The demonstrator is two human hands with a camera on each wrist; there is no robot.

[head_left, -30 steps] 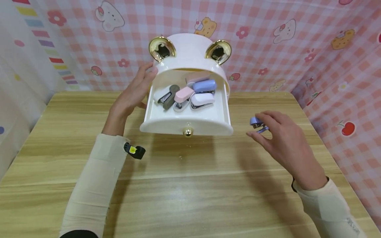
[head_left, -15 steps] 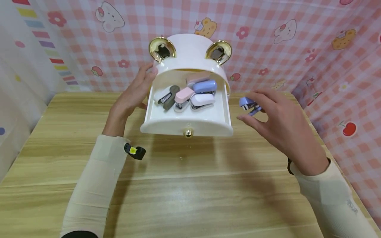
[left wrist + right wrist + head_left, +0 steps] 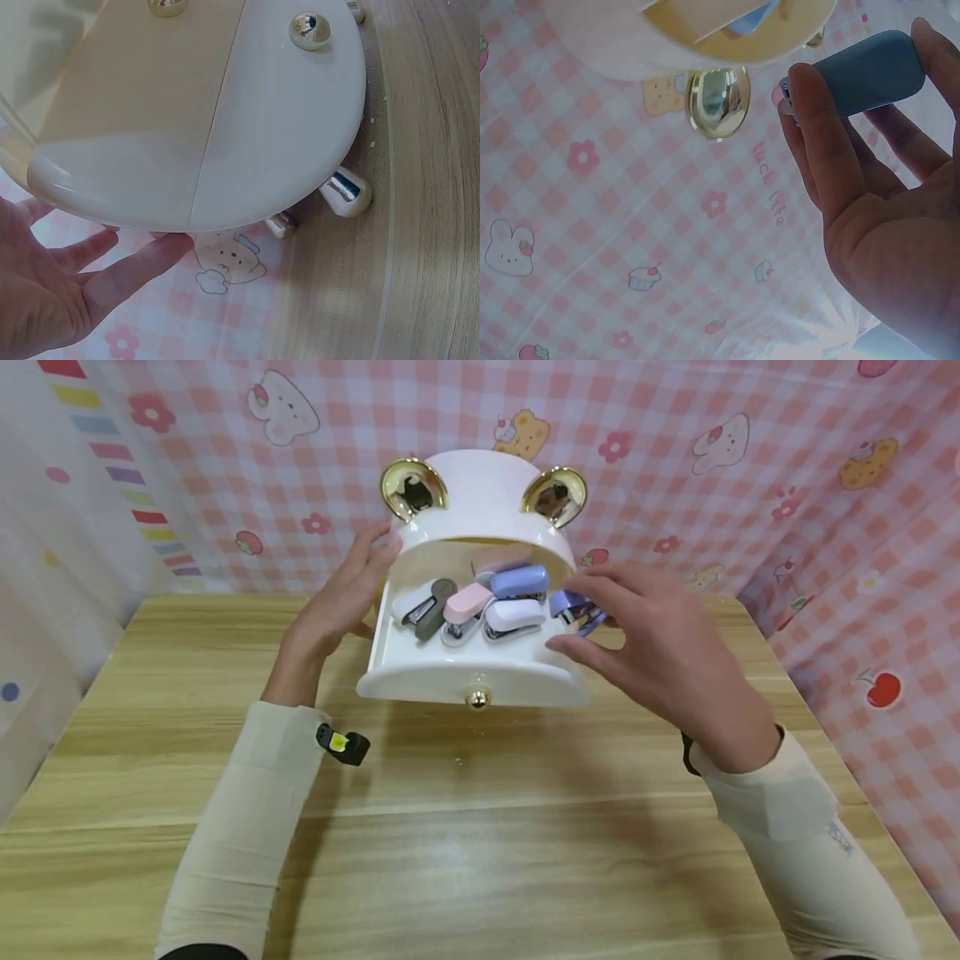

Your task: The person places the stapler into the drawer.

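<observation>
A white bear-shaped storage box (image 3: 480, 502) with gold ears stands at the back of the wooden table (image 3: 465, 827). Its drawer (image 3: 472, 672) is pulled out and holds several small staplers (image 3: 480, 606) in grey, pink, blue and lilac. My right hand (image 3: 645, 639) pinches a blue-purple mini stapler (image 3: 573, 607) (image 3: 870, 71) over the drawer's right edge. My left hand (image 3: 341, 597) (image 3: 75, 285) rests with straight fingers against the box's left side.
Pink checked cloth with cartoon prints (image 3: 750, 468) walls in the table at the back and right. A gold knob (image 3: 477, 698) sticks out of the drawer front. The box stands on small gold feet (image 3: 345, 191). A black and yellow clip (image 3: 341, 745) sits on my left sleeve.
My right hand has lifted the blue-purple stapler off the table at the right and carried it up and left to the drawer. The left hand has stayed on the box.
</observation>
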